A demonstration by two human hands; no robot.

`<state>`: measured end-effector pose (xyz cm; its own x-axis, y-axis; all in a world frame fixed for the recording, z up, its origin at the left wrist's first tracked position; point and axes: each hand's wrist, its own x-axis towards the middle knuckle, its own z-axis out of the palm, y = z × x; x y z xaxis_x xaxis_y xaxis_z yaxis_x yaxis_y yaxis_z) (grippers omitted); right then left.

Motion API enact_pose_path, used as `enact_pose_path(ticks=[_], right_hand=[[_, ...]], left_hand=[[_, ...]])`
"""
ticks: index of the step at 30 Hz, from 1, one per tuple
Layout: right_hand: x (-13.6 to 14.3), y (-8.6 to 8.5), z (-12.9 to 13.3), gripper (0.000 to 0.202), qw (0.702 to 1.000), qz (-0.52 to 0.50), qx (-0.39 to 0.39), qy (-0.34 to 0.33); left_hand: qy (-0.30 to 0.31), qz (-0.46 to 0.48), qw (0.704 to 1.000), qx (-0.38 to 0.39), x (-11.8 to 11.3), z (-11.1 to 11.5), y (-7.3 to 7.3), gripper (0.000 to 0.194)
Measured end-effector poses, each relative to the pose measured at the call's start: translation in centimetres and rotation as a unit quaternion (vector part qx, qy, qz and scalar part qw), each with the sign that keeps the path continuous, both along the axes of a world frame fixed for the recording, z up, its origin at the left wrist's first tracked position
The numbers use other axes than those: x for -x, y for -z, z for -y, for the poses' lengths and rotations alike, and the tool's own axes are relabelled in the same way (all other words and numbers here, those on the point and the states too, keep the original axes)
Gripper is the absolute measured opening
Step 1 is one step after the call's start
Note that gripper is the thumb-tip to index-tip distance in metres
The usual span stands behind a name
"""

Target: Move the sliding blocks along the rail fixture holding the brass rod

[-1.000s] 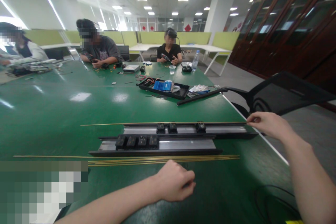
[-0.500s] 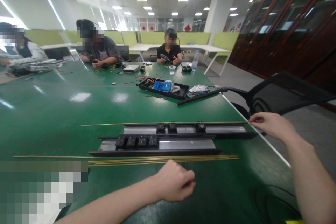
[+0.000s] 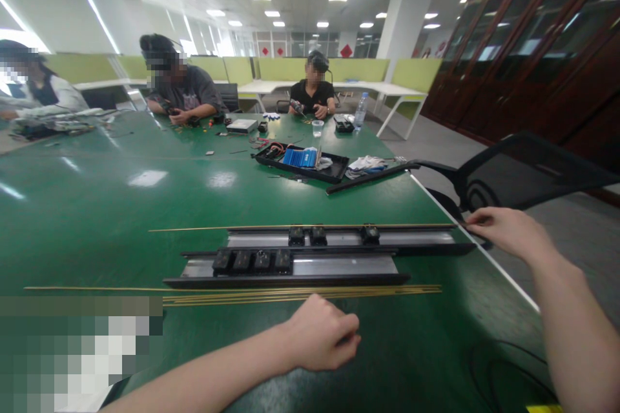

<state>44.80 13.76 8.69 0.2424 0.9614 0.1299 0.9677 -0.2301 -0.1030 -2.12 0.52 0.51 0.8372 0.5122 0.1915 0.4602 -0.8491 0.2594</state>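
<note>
My right hand (image 3: pixel 504 229) is closed in a pinch at the right end of a thin brass rod (image 3: pixel 194 229), by the table's edge. That rod lies along the back lip of the far black-edged metal rail (image 3: pixel 411 239), which carries three small black blocks (image 3: pixel 318 236). In front of it is a second rail (image 3: pixel 349 266) with several black blocks (image 3: pixel 262 262) grouped toward its left. More brass rods (image 3: pixel 290 295) lie along its near side. My left hand (image 3: pixel 322 333) rests just in front of these rods, loosely curled, with nothing visible in it.
Farther back on the green table (image 3: pixel 184 200) are a black tray (image 3: pixel 334 171) with a blue finned part, white gloves (image 3: pixel 371 166) and a black bar (image 3: pixel 363 179). A chair (image 3: pixel 523 168) stands at the right edge. Several people sit across the table. A cable (image 3: pixel 489 374) lies lower right.
My right hand has shifted slightly right, while the rod and rails look unmoved. My left hand stays in place. Across the table, a person's hand has tilted a power tool downward.
</note>
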Motion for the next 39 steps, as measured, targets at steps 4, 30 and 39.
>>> enact_pose_path(ticks=[4,30,39], right_hand=[[0.0,-0.1,0.1,0.036,1.0,0.003,0.008,0.015],[-1.4,0.3,0.7,0.041,0.991,0.013,-0.007,0.131],[-1.7,0.8,0.6,0.037,0.984,0.026,-0.015,0.175]], left_hand=[[-0.002,0.003,1.0,-0.001,0.1,0.0,0.0,0.021],[-0.003,0.012,1.0,0.008,0.0,-0.1,0.2,0.02],[-0.007,0.01,1.0,0.007,0.0,-0.1,0.3,0.021]])
